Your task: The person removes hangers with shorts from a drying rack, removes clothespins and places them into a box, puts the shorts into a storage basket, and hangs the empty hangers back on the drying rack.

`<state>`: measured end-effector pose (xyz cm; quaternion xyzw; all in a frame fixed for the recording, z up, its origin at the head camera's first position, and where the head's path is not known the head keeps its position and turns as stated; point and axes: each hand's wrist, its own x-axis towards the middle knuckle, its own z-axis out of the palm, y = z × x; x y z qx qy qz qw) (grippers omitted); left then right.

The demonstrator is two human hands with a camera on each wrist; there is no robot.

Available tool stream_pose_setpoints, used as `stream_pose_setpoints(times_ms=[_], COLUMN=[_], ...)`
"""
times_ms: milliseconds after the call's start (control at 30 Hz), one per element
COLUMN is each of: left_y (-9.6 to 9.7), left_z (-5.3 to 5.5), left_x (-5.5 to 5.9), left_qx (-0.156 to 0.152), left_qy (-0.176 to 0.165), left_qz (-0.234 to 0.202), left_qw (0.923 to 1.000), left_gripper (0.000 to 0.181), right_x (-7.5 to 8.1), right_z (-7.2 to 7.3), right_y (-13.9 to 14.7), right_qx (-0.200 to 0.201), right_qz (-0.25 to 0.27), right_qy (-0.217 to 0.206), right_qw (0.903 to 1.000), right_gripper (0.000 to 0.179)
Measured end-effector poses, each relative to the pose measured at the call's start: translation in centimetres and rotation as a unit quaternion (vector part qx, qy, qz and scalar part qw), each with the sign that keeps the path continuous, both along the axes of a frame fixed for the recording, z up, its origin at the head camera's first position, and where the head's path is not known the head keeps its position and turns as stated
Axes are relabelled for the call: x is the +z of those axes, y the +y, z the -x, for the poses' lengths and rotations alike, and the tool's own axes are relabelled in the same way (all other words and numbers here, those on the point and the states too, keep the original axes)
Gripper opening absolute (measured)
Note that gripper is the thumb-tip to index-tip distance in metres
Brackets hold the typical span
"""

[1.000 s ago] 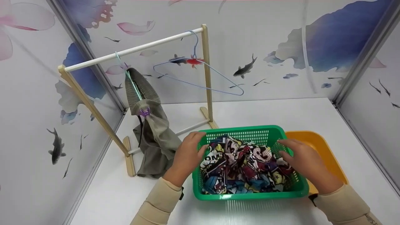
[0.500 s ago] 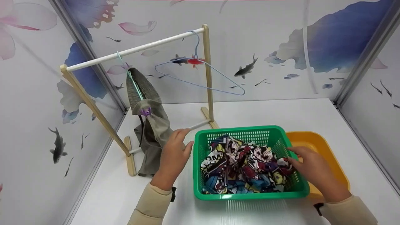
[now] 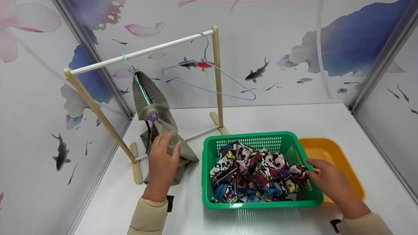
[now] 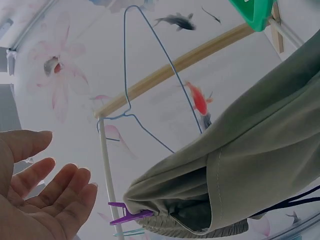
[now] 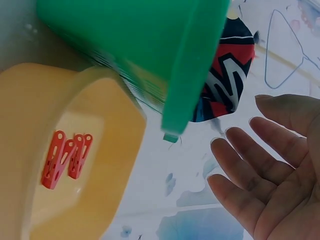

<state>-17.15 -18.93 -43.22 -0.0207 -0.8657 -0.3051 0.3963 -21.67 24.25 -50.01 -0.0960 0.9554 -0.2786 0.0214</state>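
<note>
My left hand [image 3: 163, 163], fingers loosely bent and holding nothing, is in front of the grey-green trousers [image 3: 169, 124]. They hang on a mint hanger [image 3: 141, 88], gripped by purple clothespins [image 3: 152, 116]; one purple clothespin [image 4: 127, 214] shows at the waistband in the left wrist view. To the right, my right hand [image 3: 333, 182] hovers at the right rim of the green basket [image 3: 261, 205], over the yellow basin. In the right wrist view its fingers [image 5: 257, 170] are spread, with nothing between them. Crumpled comic-print cloth [image 3: 258, 169] fills the basket.
A wooden rack with a white rail [image 3: 143, 50] stands at the back left. From its right end hangs a bare blue hanger [image 3: 209, 88]. The yellow basin [image 3: 343, 160] beside the basket contains red clothespins [image 5: 57, 160]. Printed wall panels enclose the white table [image 3: 277, 119].
My left hand has moved left from the basket to in front of the trousers. My right hand has shifted right and down, from over the basket to its right rim.
</note>
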Motion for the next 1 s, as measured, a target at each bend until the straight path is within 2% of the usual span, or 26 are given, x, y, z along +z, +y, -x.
stream_pose_setpoints(times_ms=[167,433,600,800,1000], left_y=[-1.0,-2.3,-2.8,-3.6,-4.2], left_z=[-0.3,-0.3,-0.2,0.1,0.6], left_x=[-0.1,-0.2,-0.4,-0.6,-0.5], left_qx=[0.018,0.047,0.058,0.074,0.081], left_qy=[-0.002,-0.025,-0.050,-0.090,-0.136], left_qz=[-0.015,-0.042,-0.069,-0.106,-0.153], left_qw=[0.9997,0.9977,0.9946,0.9875,0.9756], left_gripper=[0.029,0.031,0.036,0.042,0.043], right_x=[-0.5,-1.4,-1.8,-2.1,-2.1], right_z=[-0.2,-0.1,0.0,0.2,0.4], right_y=[0.3,1.2,1.6,1.8,1.9], right_qx=[0.000,-0.011,-0.015,-0.032,-0.037], right_qz=[-0.011,-0.024,-0.034,-0.027,-0.026], right_qy=[0.013,-0.047,-0.066,-0.114,-0.125], right_qw=[0.9999,0.9985,0.9971,0.9926,0.9911], right_gripper=[0.040,0.049,0.049,0.051,0.052])
